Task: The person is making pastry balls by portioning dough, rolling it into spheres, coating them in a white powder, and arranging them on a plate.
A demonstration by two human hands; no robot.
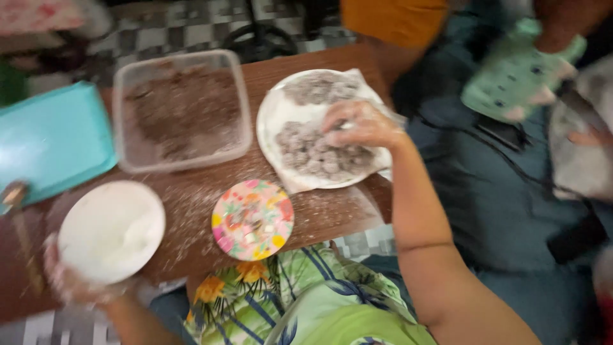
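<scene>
On the brown wooden tabletop (191, 211), dusted with powder:

- Round white plate lined with white paper (281, 121), far right: two clusters of small powder-coated balls (319, 156), one at the far edge, a larger one nearer. Judged as finished pieces, a good number already coated.
- Right hand (361, 124), floured, fingers curled down onto the near cluster; whether gripping a ball or merely touching cannot be told through the blur.
- Clear rectangular plastic tub of dark brown mixture (182, 108), centre back: still well filled, so judged much left to shape.
- Round white bowl of white powder (112, 230), near left edge: left hand (70, 281), floured, cupped under its near rim, grasping it.
- Small round lid with pink and yellow floral print (253, 219), front centre, untouched.
- Flat turquoise plastic lid (54, 140), far left, with a spoon (16, 198) by its near corner.

Beyond the table: black-and-white chequered floor (172, 29); grey-blue fabric (485, 185) at right; mint-green patterned cloth (517, 76) above it. Heavy motion blur throughout.
</scene>
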